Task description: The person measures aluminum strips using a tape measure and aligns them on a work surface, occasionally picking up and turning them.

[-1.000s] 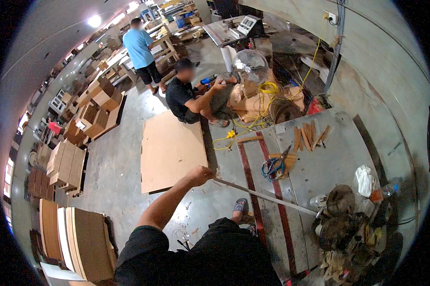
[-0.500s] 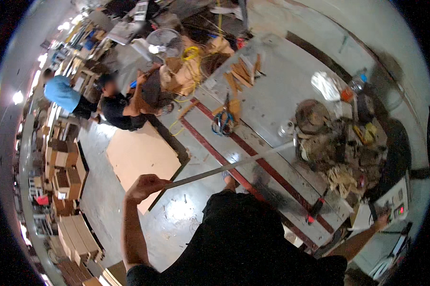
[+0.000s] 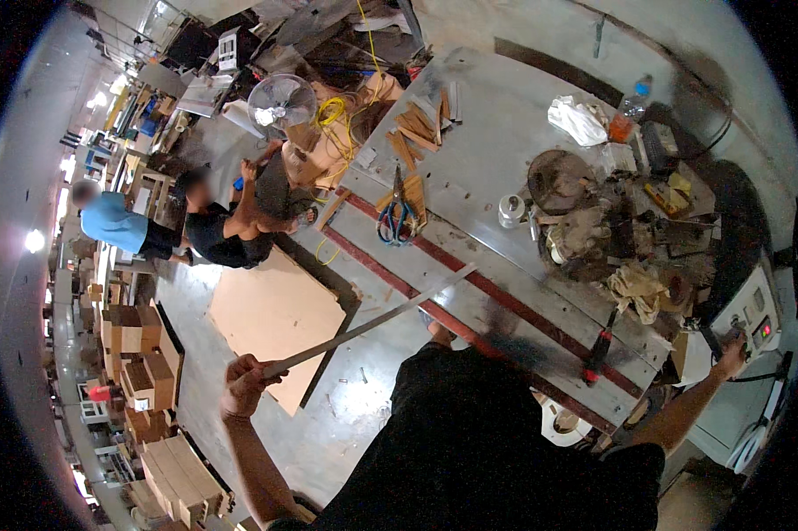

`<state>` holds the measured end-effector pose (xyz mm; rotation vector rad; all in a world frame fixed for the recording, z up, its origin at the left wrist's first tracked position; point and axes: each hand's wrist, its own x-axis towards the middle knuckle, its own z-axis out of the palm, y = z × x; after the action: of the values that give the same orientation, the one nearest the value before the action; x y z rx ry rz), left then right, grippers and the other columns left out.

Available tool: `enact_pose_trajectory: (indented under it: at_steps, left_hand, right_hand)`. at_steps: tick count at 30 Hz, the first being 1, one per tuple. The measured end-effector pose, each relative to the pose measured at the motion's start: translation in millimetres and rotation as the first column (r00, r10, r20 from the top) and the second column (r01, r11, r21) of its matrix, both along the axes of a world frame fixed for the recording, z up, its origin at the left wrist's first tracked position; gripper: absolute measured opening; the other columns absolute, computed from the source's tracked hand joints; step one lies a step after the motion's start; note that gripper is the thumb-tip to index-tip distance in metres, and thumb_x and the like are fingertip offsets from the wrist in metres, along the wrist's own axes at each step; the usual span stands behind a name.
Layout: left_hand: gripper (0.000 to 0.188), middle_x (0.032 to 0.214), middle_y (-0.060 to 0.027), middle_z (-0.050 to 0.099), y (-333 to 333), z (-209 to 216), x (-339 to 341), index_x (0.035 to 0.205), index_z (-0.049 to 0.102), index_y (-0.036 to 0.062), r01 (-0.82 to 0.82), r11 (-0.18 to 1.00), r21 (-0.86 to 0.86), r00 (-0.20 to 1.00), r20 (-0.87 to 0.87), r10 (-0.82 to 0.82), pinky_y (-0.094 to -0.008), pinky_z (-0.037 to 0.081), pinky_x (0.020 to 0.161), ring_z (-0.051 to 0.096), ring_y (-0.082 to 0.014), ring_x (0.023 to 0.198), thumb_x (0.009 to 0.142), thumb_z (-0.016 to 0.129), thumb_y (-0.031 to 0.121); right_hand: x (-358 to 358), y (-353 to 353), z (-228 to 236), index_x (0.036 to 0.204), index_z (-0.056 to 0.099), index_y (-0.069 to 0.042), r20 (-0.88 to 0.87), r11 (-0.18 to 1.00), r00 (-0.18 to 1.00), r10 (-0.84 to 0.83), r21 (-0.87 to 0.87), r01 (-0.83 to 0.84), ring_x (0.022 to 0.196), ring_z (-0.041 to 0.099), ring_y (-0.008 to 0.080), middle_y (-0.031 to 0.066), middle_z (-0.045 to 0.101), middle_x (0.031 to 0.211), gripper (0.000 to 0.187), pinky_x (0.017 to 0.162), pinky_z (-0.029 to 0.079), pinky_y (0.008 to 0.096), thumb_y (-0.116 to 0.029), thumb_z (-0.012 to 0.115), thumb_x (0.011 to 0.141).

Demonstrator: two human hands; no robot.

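Note:
My left hand [image 3: 245, 384] is closed round one end of a long, narrow, flat grey strip [image 3: 372, 331]. The strip slants up to the right, and its far end lies over the red-edged part of the metal bench [image 3: 496, 133]. Out at the right, my right hand [image 3: 731, 356] reaches to a pale control box [image 3: 751, 305] with a small red-lit display. Its fingers are bent at the front of the box, by the lower controls; what they grip, if anything, is too small to make out. A dusty round machine part [image 3: 562, 182] sits on the bench between my hands.
On the bench lie blue-handled pliers [image 3: 396, 217], wooden strips [image 3: 421, 122], a red-and-black screwdriver [image 3: 600, 354], a white cloth [image 3: 579, 120] and a clear bottle [image 3: 636, 99]. A tan board [image 3: 275, 319] is on the floor. Two people, a fan [image 3: 281, 102] and stacked cartons [image 3: 182, 478] are at left.
The strip's far end has drawn back left, away from the dusty machine parts, as my left hand moved lower and left. My right hand stays at the control box. The view has shifted.

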<state>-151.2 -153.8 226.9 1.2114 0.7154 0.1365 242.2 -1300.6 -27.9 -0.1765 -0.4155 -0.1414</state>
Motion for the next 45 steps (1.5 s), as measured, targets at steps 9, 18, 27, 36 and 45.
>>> enact_pose_trajectory:
  at_steps: [9,18,27,36,45]
  left_hand:
    - [0.012,0.093,-0.0266,0.066,-20.7,68.8,15.0,0.083,0.056,0.0036,-0.032,0.993,0.114,0.990,0.142,0.016,-0.0440,0.057,0.071,0.067,-0.0379,0.083,0.081,0.065,0.012]
    - [0.024,0.074,-0.0337,0.061,-16.6,200.1,86.5,0.080,0.047,0.0017,0.073,0.913,0.400,0.923,0.319,-0.214,-0.0429,0.056,0.046,0.066,-0.0380,0.058,0.072,0.067,0.013]
    - [0.037,0.084,-0.0276,0.064,15.9,299.8,214.2,0.106,0.048,-0.0013,0.094,0.696,0.712,0.933,0.180,-0.310,-0.0331,0.056,0.041,0.065,-0.0326,0.055,0.079,0.065,0.017]
    - [0.032,0.109,-0.0199,0.061,-24.5,333.6,427.2,0.115,0.052,-0.0013,0.359,0.637,0.682,0.768,0.172,-0.617,-0.0294,0.053,0.072,0.063,-0.0240,0.089,0.090,0.055,0.019]
    - [0.024,0.113,-0.0203,0.060,-56.9,263.4,616.8,0.102,0.057,-0.0091,0.339,0.679,0.651,0.565,0.437,-0.700,-0.0315,0.048,0.097,0.060,-0.0287,0.105,0.091,0.046,0.009]
  right_hand:
    - [-13.9,-21.8,-67.7,0.149,0.004,-0.005,-0.064,0.997,0.997,0.045,-0.063,-0.049,0.143,0.000,0.0269,0.0101,-0.006,0.156,0.052,0.115,0.007,0.0444,-0.018,0.024,0.102]
    - [-37.6,33.8,-48.7,0.148,0.009,-0.004,-0.182,0.986,0.971,-0.156,-0.093,0.141,0.142,0.009,0.0265,0.0108,0.004,0.155,0.056,0.114,0.016,0.0417,-0.028,0.030,0.101]
    - [-51.4,144.2,-21.3,0.139,0.035,-0.001,0.154,-0.201,0.358,-0.921,-0.975,-0.098,0.133,0.035,0.0322,0.0165,0.035,0.145,0.062,0.107,0.031,0.0429,-0.046,0.040,0.097]
    - [-59.4,158.0,-11.7,0.103,0.047,0.006,-0.067,0.140,0.263,-0.963,-0.953,0.269,0.100,0.049,0.0270,0.0113,0.052,0.103,0.029,0.113,0.027,0.0425,-0.019,0.033,0.102]
    - [-80.1,233.3,46.4,0.123,0.051,0.006,0.381,-0.429,0.220,-0.898,-0.872,-0.237,0.117,0.051,0.0275,0.0182,0.054,0.127,0.040,0.097,0.040,0.0378,-0.025,0.042,0.099]
